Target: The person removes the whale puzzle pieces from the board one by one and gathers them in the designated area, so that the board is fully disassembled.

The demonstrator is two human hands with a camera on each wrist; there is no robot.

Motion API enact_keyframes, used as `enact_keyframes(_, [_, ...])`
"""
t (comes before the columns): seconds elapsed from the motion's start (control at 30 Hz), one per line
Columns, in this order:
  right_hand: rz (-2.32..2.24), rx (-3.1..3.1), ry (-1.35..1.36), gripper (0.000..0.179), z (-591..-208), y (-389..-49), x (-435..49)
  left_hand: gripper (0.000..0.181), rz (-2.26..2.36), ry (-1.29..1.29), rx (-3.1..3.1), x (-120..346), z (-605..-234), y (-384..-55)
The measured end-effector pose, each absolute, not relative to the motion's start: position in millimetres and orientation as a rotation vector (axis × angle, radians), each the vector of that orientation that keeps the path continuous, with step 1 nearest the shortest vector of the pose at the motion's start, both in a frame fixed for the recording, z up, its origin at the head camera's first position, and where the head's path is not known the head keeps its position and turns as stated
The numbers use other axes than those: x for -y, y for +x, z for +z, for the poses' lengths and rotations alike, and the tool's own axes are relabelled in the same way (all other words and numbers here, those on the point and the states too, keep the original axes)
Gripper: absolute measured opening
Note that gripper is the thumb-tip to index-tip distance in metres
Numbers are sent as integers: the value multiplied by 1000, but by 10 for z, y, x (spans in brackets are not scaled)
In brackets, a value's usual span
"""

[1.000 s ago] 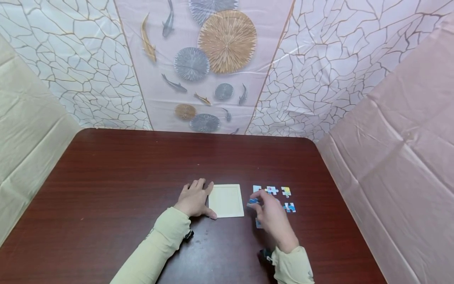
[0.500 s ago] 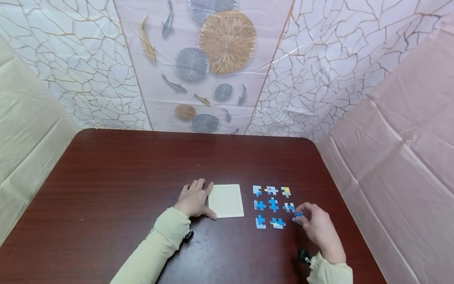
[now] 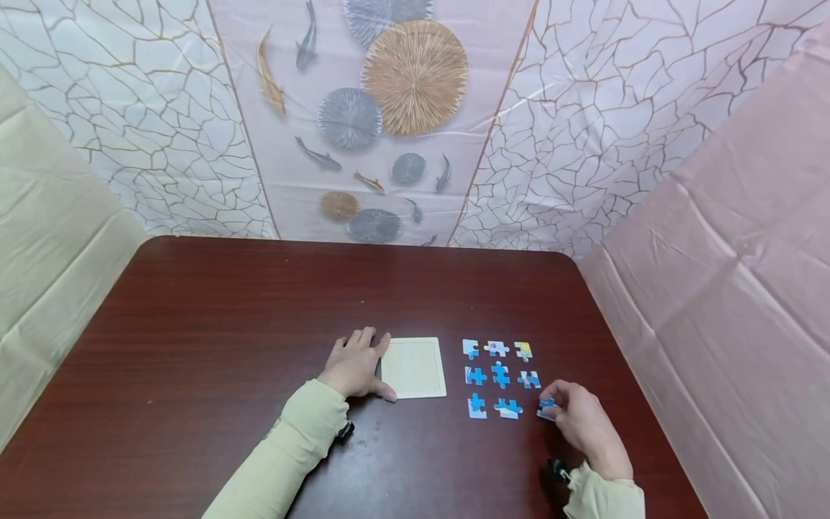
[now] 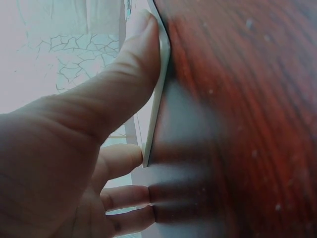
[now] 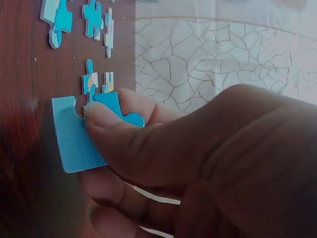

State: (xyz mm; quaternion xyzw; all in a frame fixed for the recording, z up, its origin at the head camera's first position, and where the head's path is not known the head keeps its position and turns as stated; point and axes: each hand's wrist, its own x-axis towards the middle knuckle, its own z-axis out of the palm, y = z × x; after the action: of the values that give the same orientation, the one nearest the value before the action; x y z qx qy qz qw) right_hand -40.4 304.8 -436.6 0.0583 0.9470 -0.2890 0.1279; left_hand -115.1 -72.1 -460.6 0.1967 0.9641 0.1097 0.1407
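Note:
My left hand (image 3: 352, 366) rests at the left side of a pale square puzzle tray (image 3: 413, 367), thumb at its near corner and forefinger at the far one. In the left wrist view the thumb (image 4: 114, 84) lies along the tray's edge, while the other fingertips touch the table. To the right, my right hand (image 3: 586, 425) pinches a blue jigsaw piece (image 5: 79, 141) between thumb and fingers, low over the table. Beside it, several jigsaw pieces (image 3: 501, 374) lie spaced out in rows, face up, in blue, white and yellow.
The dark red-brown table (image 3: 259, 303) reaches back to a patterned cloth wall (image 3: 415, 173). Plain pale cloth panels (image 3: 726, 238) flank it on both sides. A strip of table separates the tray from the loose pieces.
My right hand has moved right from over the pieces to the near right corner of the rows, then down slightly with the jigsaw piece. My left hand and the tray have stayed put.

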Motion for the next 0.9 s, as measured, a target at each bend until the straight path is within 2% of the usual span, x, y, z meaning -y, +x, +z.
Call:
enact_keyframes(0.2, [-778, -2745, 187, 14, -4370, -459, -3001, 113, 318, 576, -2787, 720, -4596, -1161])
enact_keyframes(0.43, [-793, -2769, 116, 22, -4420, -467, -2989, 112, 313, 576, -2781, 717, -4592, -1151])
enact_keyframes(0.7, [-803, -2729, 333, 30, -4485, -539, -2959, 113, 310, 571, -2781, 712, -4597, -1156])
enact_keyframes(0.9, [-785, -2766, 286, 26, -4519, -529, -2982, 113, 307, 563, -2779, 712, -4591, -1156])
